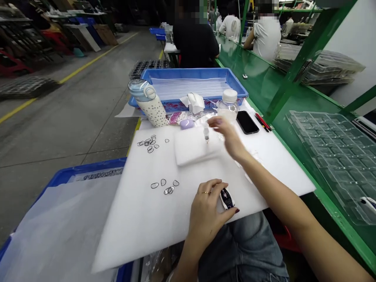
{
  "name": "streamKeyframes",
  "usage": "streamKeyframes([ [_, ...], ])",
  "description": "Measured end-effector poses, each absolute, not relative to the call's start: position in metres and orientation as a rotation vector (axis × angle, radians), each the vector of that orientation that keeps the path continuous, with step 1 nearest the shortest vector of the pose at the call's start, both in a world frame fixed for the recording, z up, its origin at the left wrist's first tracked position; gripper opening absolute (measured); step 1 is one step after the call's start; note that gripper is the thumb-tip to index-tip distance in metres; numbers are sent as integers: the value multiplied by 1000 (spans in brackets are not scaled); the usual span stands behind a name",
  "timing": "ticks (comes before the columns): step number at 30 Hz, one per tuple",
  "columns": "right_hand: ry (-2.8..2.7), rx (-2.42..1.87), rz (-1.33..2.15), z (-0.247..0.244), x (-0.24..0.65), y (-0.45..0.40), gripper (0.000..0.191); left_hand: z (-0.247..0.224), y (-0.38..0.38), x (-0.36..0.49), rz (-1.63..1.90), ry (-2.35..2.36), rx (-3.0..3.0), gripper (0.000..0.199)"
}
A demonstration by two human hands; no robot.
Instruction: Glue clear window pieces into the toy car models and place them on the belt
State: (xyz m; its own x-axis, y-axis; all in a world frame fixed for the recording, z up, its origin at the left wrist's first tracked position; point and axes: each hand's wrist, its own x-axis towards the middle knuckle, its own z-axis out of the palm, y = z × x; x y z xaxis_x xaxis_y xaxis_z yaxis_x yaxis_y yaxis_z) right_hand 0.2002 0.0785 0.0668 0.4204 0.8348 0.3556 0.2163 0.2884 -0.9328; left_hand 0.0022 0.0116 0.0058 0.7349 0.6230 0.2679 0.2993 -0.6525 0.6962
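Observation:
My left hand (207, 213) grips a small black and white toy car (227, 198) between thumb and fingers at the near edge of the white foam sheet (141, 231). My right hand (227, 135) is farther forward, blurred, beside a small clear tube with a fine tip (206, 134) that stands on a white foam block (188, 147). Whether its fingers touch the tube cannot be made out. Several thin dark rings (149, 143) lie in a cluster at the sheet's left, and several more (169, 190) lie nearer to me.
Behind the block stand a dotted tumbler (152, 109), a clear bottle (228, 103) and a blue tray (239, 88). A phone (247, 122) and pens (263, 122) lie right. Clear plastic trays (337, 152) rest on the green bench (255, 84). People sit in the background.

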Motion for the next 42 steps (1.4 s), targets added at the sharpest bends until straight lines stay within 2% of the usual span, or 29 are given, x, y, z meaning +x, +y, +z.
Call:
streamKeyframes([
  [2, -1094, -1381, 329, 68, 220, 48, 29, 6, 10, 3, 665, 671, 2313, 62],
  [4, -1110, -1718, 163, 67, 241, 19, 26, 7, 10, 5, 660, 666, 2313, 61],
  [7, -1166, -2042, 107, 54, 262, -6, 24, 7, 11, 7, 646, 683, 2306, 61],
  [10, -1314, -2195, -1, 39, 265, -14, 20, 7, 10, 3, 667, 704, 2293, 65],
  [13, -1433, -2221, -84, 42, 256, -23, 25, 8, 8, -3, 709, 716, 2202, 61],
  [16, -1337, -1992, 131, 62, 234, -39, 37, 15, 4, -3, 812, 729, 2039, 47],
  [19, -1362, -1727, 553, 81, 203, -60, 40, 26, 1, 7, 911, 629, 1872, 55],
  [20, -1381, -1655, 664, 84, 194, -67, 39, 30, 0, 11, 931, 567, 1809, 52],
  [22, -1346, -1563, 792, 84, 181, -78, 36, 38, -2, 17, 932, 473, 1651, 28],
  [23, -1295, -1538, 835, 81, 178, -81, 35, 41, -3, 19, 896, 444, 1558, 23],
  [26, -1191, -1435, 1059, 67, 180, -89, 38, 46, -6, 18, 658, 366, 1271, 47],
  [29, -1154, -1305, 1277, 54, 184, -93, 34, 46, -6, 14, 486, 311, 1115, 57],
  [35, -1003, -1208, 1462, 39, 172, -98, 38, 50, -5, 7, 370, 349, 1162, 62],
  [42, -1160, -1352, 1352, 44, 159, -99, 33, 54, -5, -5, 346, 466, 1258, 62],
])
